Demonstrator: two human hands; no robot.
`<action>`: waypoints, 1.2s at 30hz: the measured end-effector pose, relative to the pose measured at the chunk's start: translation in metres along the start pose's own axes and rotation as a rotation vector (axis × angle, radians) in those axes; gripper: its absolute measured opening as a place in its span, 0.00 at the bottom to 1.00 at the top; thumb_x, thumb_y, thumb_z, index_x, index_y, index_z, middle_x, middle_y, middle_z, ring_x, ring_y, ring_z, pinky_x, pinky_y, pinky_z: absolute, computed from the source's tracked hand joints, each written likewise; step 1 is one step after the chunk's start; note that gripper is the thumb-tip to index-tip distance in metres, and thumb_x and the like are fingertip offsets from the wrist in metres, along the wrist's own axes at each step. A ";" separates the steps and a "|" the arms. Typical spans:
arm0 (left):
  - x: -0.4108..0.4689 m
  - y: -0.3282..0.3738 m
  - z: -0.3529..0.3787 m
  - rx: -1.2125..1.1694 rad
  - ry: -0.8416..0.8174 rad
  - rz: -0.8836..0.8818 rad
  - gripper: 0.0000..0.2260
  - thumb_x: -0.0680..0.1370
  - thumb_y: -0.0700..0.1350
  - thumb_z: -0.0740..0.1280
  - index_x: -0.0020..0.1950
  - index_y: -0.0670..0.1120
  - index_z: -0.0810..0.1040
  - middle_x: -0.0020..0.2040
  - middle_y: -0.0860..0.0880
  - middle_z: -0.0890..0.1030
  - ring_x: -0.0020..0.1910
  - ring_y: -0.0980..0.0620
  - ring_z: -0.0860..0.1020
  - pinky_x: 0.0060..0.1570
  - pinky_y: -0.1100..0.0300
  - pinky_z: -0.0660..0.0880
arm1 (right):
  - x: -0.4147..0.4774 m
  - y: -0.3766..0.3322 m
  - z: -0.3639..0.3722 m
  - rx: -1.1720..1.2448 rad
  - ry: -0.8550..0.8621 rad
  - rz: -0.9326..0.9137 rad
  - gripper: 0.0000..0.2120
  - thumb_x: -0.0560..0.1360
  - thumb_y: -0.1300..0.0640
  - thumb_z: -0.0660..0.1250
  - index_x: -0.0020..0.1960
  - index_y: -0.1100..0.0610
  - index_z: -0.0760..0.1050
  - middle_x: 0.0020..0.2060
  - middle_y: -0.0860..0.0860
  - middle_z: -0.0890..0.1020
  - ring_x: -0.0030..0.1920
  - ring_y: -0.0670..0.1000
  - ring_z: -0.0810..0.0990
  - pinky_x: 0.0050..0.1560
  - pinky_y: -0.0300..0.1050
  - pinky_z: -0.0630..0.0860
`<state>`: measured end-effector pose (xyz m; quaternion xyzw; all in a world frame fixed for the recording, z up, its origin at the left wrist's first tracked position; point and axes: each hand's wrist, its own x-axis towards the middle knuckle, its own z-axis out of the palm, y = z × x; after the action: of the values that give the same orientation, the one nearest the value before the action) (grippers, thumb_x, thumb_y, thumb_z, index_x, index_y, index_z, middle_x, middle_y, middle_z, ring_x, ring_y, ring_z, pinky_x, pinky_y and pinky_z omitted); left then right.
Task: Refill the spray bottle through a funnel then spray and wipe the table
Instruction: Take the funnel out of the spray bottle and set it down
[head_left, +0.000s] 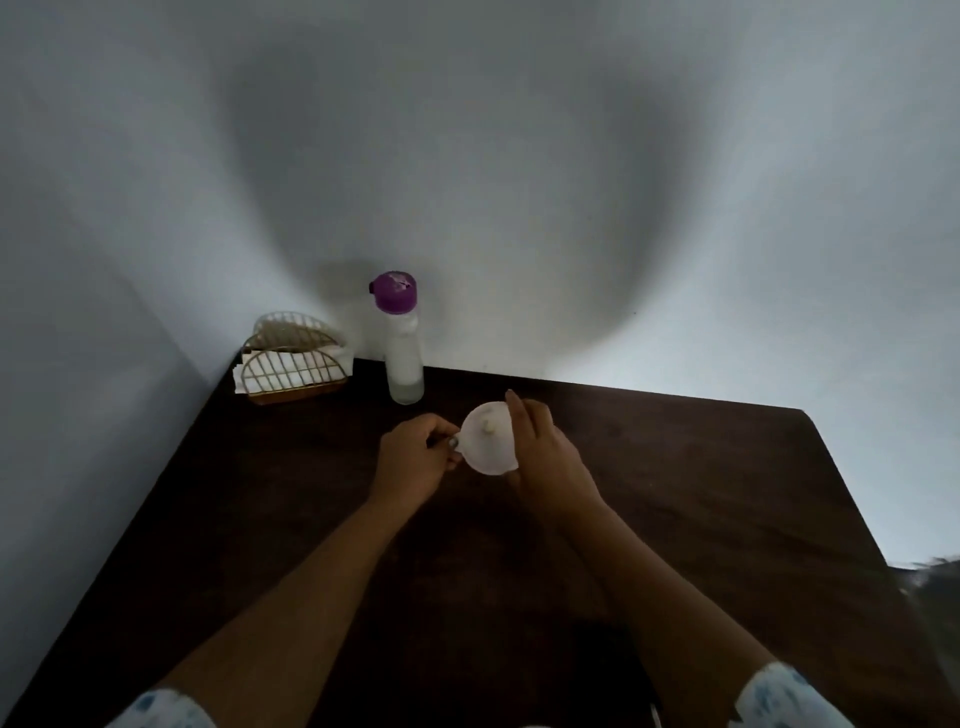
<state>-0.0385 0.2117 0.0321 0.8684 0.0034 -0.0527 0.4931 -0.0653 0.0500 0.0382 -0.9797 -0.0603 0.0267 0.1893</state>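
Observation:
A white funnel (488, 441) is held over the dark wooden table (675, 493), its wide mouth facing me. My left hand (415, 462) pinches its rim at the left side. My right hand (540, 452) cups the funnel from the right, fingers curled round it. What lies under the funnel is hidden. A clear bottle with a purple cap (401, 338) stands upright at the table's back edge, behind and left of my hands, with a little liquid at its bottom.
A gold wire holder with white napkins (293, 364) sits in the back left corner by the wall. The wall runs close behind the table. The table's right edge slants off toward the lower right.

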 end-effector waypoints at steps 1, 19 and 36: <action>0.008 -0.003 0.004 -0.003 0.005 -0.008 0.04 0.76 0.38 0.65 0.47 0.44 0.79 0.42 0.47 0.82 0.37 0.57 0.81 0.39 0.64 0.78 | 0.007 0.004 0.005 0.019 0.010 0.012 0.42 0.71 0.60 0.68 0.76 0.56 0.46 0.72 0.56 0.58 0.61 0.61 0.73 0.56 0.53 0.75; 0.083 -0.041 0.063 -0.096 -0.026 -0.145 0.24 0.78 0.38 0.60 0.73 0.45 0.60 0.71 0.45 0.68 0.67 0.50 0.69 0.65 0.59 0.66 | 0.075 0.042 0.066 0.278 0.053 0.112 0.42 0.72 0.69 0.61 0.76 0.52 0.41 0.73 0.58 0.50 0.61 0.61 0.71 0.48 0.45 0.73; 0.057 -0.028 0.068 0.087 0.054 -0.056 0.30 0.77 0.38 0.62 0.75 0.46 0.52 0.77 0.45 0.48 0.75 0.48 0.50 0.69 0.59 0.53 | 0.072 0.042 0.055 0.331 0.018 0.156 0.47 0.72 0.61 0.65 0.75 0.49 0.33 0.76 0.56 0.44 0.71 0.61 0.63 0.57 0.53 0.73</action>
<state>0.0101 0.1650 -0.0319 0.8897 0.0388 -0.0429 0.4528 0.0062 0.0410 -0.0304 -0.9371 0.0227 0.0419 0.3458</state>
